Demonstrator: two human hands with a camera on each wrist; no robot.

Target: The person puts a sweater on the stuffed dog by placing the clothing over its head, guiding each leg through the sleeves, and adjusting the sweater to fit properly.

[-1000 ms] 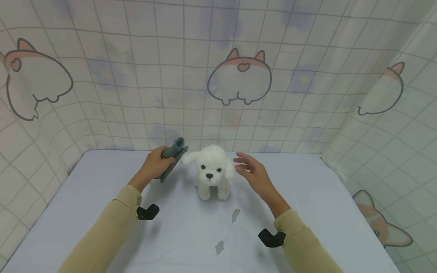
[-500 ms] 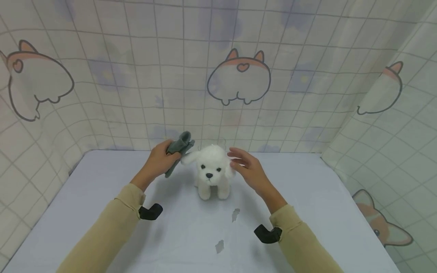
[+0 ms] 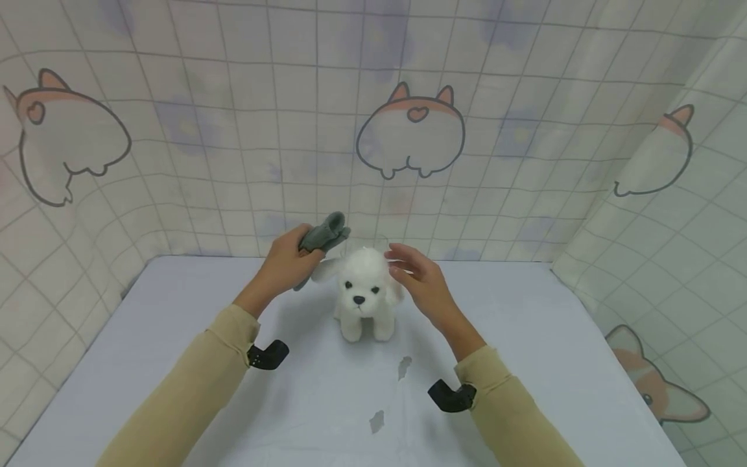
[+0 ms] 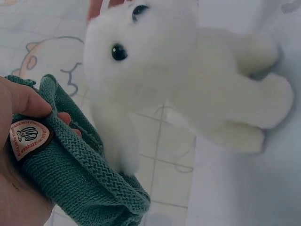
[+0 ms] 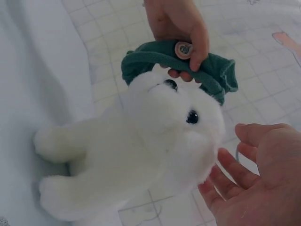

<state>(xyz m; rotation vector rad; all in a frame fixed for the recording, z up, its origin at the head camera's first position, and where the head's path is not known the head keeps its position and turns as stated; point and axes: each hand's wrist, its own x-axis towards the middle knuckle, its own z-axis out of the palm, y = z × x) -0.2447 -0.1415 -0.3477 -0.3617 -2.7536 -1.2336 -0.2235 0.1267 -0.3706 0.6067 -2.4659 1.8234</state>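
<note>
Nearest the head camera, two tan sleeves [image 3: 181, 383] are noted, with a black wrist camera [image 3: 268, 355] worn at each cuff. Between them, two grey marks [image 3: 377, 421] are seen on the white table [image 3: 327, 402]. Farther out, a green knitted piece [image 4: 84, 179] is pinched in the left hand [image 3: 290, 263]: the thumb is laid over its thick rolled edge, fingertips are tucked within, and a sewn patch [image 4: 30, 139] is exposed. The piece is held raised, just beside one ear [image 4: 115, 146] of a white plush dog [image 3: 360, 282]; whether the ear is inside the opening or merely behind the edge cannot be told. The right hand [image 3: 428, 288] is held at the opposite side of the dog's head, fingers parted and slightly bent, nothing grasped; fur contact is uncertain. The dog is stood upright on the table, faced toward the head camera.

Judgement: the knit is being brought to the dog's head, fitting not yet made. For the next move, the opening would need to be spread with both hands and the ear guided, lest the soft edge fold under.

At the back, a gridded curtain [image 3: 262, 162] printed with cartoon corgis [image 3: 411, 133] is hung
</note>
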